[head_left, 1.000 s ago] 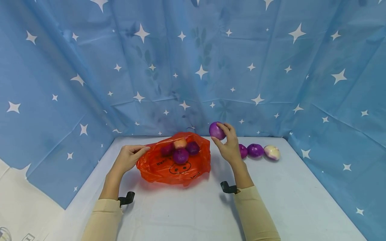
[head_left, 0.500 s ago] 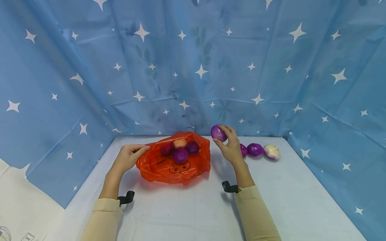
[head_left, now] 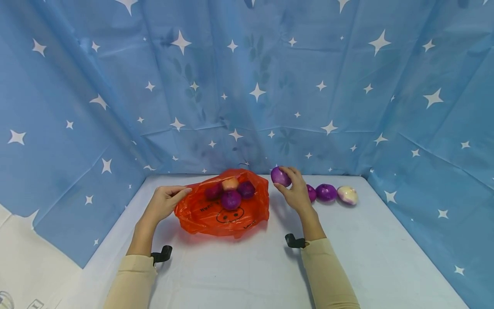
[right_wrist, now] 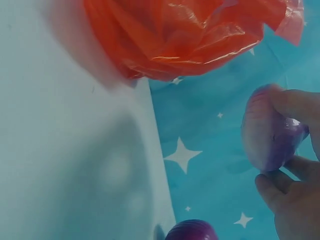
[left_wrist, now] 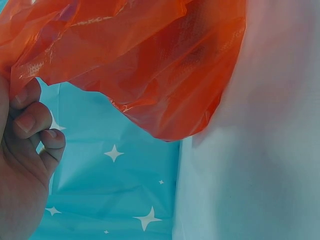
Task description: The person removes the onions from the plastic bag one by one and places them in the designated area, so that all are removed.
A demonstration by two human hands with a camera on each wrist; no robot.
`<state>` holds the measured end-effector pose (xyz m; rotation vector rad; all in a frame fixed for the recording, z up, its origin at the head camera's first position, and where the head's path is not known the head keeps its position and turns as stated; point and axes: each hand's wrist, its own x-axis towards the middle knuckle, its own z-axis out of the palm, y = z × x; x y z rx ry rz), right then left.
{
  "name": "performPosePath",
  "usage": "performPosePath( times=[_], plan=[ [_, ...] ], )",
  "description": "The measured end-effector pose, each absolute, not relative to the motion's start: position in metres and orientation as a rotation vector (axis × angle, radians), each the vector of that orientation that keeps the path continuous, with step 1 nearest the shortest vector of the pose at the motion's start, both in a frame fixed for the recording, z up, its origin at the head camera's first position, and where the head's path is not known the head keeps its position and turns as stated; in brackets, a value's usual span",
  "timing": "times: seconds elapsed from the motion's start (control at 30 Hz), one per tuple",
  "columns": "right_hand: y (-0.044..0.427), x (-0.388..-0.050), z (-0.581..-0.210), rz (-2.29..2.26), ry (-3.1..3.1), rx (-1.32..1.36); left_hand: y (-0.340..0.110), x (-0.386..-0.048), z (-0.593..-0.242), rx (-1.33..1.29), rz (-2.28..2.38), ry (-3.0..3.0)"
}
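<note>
Purple globe (head_left: 278,176), held in your right hand (head_left: 297,192), to the right of the bag

Position: off the table (head_left: 231,274), apart from the red bag (head_left: 206,221) and near its right side. Well apart from your left hand (head_left: 164,204), with the bag lying between.

Right hand: thumb on one side, fingers on the other, part-spread to the globe's width; firm hold.

Left hand: thumb and fingers pinched together on the bag's left edge; the remaining fingers are loosely curled in your left wrist view.

Bag contents, four: orange piece (head_left: 230,184), reddish-purple piece (head_left: 213,192), dark purple piece (head_left: 247,189), bright purple piece (head_left: 230,200), clustered and touching or nearly so.

Right of your right hand, a row of three: magenta piece (head_left: 311,194), glossy purple piece (head_left: 326,192), cream-and-purple piece (head_left: 347,195).

Hidden or cut off: the globe's far side, behind your fingers; the magenta piece's left part, behind your right hand. Both wrist views crop the bag at the top and each hand at the side. One purple piece is cut by the lower edge of your right wrist view. Black print (head_left: 230,216) on the bag: a face, with creased lettering, hard to read.
</note>
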<state>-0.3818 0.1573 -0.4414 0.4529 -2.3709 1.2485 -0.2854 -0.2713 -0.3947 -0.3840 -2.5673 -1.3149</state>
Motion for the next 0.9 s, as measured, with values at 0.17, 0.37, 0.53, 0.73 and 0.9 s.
performPosePath(
  times=[0.17, 0.37, 0.53, 0.73, 0.9],
  plan=[
    [0.16, -0.385, -0.446, 1.236, -2.403, 0.451, -0.271, -0.286, -0.395, -0.375, -1.307, -2.57],
    [0.162, -0.388, -0.45, 1.226, -2.44, 0.434, -0.272, -0.286, -0.396, -0.377, -1.308, -2.566],
    [0.166, -0.389, -0.455, 1.184, -2.464, 0.429, -0.272, -0.286, -0.396, -0.376, -1.315, -2.565],
    [0.169, -0.389, -0.459, 1.141, -2.521, 0.417, -0.272, -0.287, -0.397, -0.378, -1.316, -2.563],
    [0.169, -0.39, -0.46, 1.121, -2.589, 0.413, -0.273, -0.287, -0.397, -0.381, -1.318, -2.564]
  ],
)
